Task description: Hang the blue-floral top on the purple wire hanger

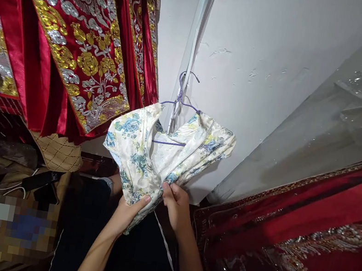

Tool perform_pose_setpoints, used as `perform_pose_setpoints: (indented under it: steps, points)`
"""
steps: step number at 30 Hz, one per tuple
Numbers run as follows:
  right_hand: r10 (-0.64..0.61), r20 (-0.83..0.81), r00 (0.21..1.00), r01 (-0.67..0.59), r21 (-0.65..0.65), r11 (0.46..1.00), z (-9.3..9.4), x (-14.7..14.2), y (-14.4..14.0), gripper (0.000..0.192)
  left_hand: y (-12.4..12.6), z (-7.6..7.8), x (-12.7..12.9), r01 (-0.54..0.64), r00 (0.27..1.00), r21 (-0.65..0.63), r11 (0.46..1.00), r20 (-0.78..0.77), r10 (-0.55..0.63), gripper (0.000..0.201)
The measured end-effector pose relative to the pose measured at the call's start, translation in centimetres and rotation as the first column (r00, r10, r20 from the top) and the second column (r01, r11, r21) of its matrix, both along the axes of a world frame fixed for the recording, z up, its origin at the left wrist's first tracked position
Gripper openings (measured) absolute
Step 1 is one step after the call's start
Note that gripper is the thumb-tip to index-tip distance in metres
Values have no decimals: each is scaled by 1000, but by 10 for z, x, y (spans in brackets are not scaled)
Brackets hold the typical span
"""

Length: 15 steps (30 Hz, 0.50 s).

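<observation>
A cream floral garment (137,160) with blue and yellow flowers hangs on a purple wire hanger (181,91). Its wrapped neckline lies open over the hanger's lower bar. My left hand (127,212) grips the garment's lower left side, thumb on the front and the other fingers hidden behind the cloth. At the lower right of the neckline, my right hand (174,200) pinches the edge of the cloth. The garment's lower end bunches together between and below my hands. A thin white cord (166,247) trails down past my right wrist.
Red garments with gold and silver embroidery (93,54) hang at left. A white wall (252,50) with a vertical metal rail (196,31) stands behind. On the right are a sheer covering (294,127) and red beaded cloth (289,234). A cluttered shelf (59,189) sits lower left.
</observation>
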State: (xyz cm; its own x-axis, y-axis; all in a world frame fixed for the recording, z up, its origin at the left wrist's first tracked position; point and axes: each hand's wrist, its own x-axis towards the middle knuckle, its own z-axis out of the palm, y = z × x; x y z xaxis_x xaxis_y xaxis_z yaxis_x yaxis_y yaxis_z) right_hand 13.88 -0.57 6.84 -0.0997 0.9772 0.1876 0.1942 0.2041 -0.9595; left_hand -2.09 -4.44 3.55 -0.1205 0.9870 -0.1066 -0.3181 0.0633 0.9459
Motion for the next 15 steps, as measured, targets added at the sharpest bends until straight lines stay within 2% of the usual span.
perform_pose_setpoints:
  steps: [5, 11, 13, 14, 15]
  points:
    - [61, 30, 998, -61, -5, 998, -3, -3, -4, 34, -2, 2, 4, -12, 994, 21, 1000, -110, 14, 69]
    - [109, 59, 992, -109, -14, 994, 1, 3, -3, 35, -1, -2, -3, -58, 995, -25, 998, -85, 56, 57]
    - [90, 63, 994, -89, -24, 996, 3, 7, -6, 35, -1, -7, -5, -162, 980, -40, 986, -119, 156, 58]
    - [84, 68, 994, -82, -30, 996, 4, 9, -7, 35, -1, -10, -6, -264, 950, -14, 964, -174, 258, 62]
    - [86, 75, 993, -83, -39, 996, 5, 9, -8, 35, -1, -12, -7, -389, 888, 52, 920, -243, 389, 69]
